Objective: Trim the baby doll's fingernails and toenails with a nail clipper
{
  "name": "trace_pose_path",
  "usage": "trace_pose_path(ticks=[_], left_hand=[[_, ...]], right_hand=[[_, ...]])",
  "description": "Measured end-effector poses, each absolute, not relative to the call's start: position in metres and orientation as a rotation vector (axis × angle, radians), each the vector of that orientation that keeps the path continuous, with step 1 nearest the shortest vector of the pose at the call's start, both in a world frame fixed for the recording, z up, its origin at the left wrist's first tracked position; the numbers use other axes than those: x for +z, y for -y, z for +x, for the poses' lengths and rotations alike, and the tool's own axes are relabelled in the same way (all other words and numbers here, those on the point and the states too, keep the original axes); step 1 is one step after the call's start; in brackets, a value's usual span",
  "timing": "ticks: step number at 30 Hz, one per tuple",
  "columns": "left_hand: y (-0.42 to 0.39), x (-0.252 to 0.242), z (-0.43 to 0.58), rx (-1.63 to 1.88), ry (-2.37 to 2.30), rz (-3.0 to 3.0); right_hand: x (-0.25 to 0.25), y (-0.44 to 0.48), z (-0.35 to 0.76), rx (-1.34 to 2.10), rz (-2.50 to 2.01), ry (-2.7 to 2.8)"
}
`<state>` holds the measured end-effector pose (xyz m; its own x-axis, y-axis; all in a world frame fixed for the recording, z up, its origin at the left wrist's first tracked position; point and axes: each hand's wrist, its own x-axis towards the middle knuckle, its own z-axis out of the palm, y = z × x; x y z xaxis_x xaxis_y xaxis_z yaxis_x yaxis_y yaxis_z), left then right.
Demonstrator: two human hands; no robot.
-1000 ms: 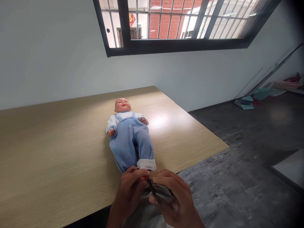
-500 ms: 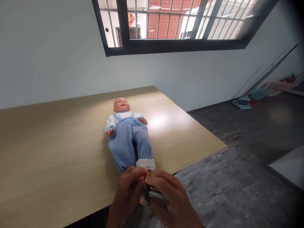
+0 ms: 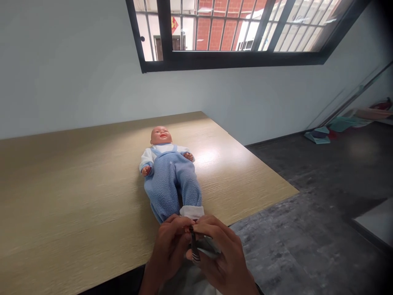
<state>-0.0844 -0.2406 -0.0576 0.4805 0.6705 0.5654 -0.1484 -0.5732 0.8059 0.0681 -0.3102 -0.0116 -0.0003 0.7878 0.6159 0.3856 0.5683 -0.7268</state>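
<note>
While the left hand (image 3: 170, 246) pinches the doll's foot (image 3: 186, 232), right-hand fingers (image 3: 211, 229) grip the nail clipper (image 3: 194, 248) beside it.

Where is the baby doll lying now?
The baby doll lies face up on the wooden table, near its right front edge, feet toward both hands.

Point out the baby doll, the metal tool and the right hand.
baby doll (image 3: 170, 180), head view, blue overalls at the belly.
metal tool (image 3: 194, 250), head view, dark metal edge between the hands.
right hand (image 3: 222, 256), head view, back of hand.
</note>
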Motion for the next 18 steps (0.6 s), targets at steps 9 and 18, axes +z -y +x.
trace_pose_path(ticks=[9,18], left_hand=[[0.240,-0.054,-0.083,1.258,-0.433,1.903],[0.241,-0.057,-0.084,1.268,-0.465,1.894]], right_hand=[[-0.002,0.309,0.063,0.353,-0.991,1.661],[0.018,0.300,0.065,0.262,-1.078,1.895]])
